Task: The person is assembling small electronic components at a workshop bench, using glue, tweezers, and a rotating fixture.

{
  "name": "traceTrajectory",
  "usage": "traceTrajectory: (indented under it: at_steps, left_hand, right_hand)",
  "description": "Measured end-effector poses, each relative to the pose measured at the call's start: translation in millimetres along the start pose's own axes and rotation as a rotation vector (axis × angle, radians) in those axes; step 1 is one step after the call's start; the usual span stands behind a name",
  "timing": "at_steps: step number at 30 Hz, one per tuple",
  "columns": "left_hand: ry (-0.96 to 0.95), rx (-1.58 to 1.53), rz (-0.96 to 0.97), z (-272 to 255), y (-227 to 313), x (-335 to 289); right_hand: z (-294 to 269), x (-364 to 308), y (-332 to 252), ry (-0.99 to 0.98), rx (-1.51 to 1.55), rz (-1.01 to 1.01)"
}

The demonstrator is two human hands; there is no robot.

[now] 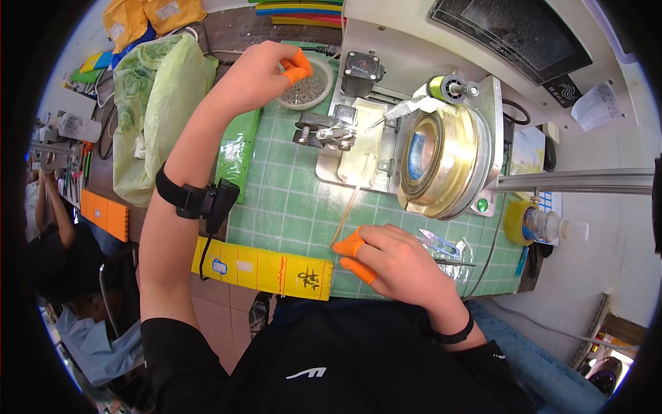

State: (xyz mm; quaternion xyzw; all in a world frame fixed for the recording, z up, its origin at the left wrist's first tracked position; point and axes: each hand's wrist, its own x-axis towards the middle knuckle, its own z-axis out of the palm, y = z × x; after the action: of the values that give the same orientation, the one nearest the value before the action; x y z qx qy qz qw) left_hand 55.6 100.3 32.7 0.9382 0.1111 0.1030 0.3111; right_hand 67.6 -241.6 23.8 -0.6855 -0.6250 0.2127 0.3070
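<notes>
My left hand (pixel 258 77) reaches over a round white bowl (pixel 298 105) of small grey metal bits. Its thumb and forefinger, in orange finger cots, are pinched together at the bowl's far rim; whatever they hold is hidden. Lower down, my right hand (pixel 400 263) rests over the green cutting mat, also with orange finger cots. Its fingertips close on the near end of a thin tan strand (pixel 347 210), which runs up to the pale tray (pixel 363 141) of the machine. Left of that tray sits a small metal clamp mechanism (pixel 325 131).
A machine with a brass-coloured round drum (pixel 441 155) fills the right side. Blue-handled thread snips (pixel 441 243) and tweezers (pixel 455 262) lie beside my right hand. A yellow strip (pixel 265 268) lies along the mat's near edge. A green plastic bag (pixel 158 117) stands at left; another person sits beyond.
</notes>
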Motion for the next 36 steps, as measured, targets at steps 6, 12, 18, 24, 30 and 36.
traceTrajectory:
  at_steps: [6, 12, 18, 24, 30, 36]
  left_hand:
    - [-0.024, -0.157, -0.120, -1, 2, 2]
    - [-0.018, -0.257, -0.146, -2, 6, 1]
    - [-0.032, -0.366, -0.151, -15, 11, -21]
    - [0.274, -0.646, -0.095, -51, 74, -137]
    - [0.370, -1.214, -0.055, 22, 128, -205]
    - [0.497, -1.384, -0.139, 32, 138, -220]
  right_hand:
    - [1, 1, 2, 0.002, 0.000, -0.006]
    - [0, 2, 0, 0.005, -0.005, -0.005]
    - [-1, 3, -6, 0.011, -0.013, -0.027]
    - [-12, 1, -18, 0.176, 0.044, -0.041]
    - [-18, 40, -53, 0.496, 0.147, -0.282]
    - [-7, 47, -71, 0.517, 0.217, -0.271]
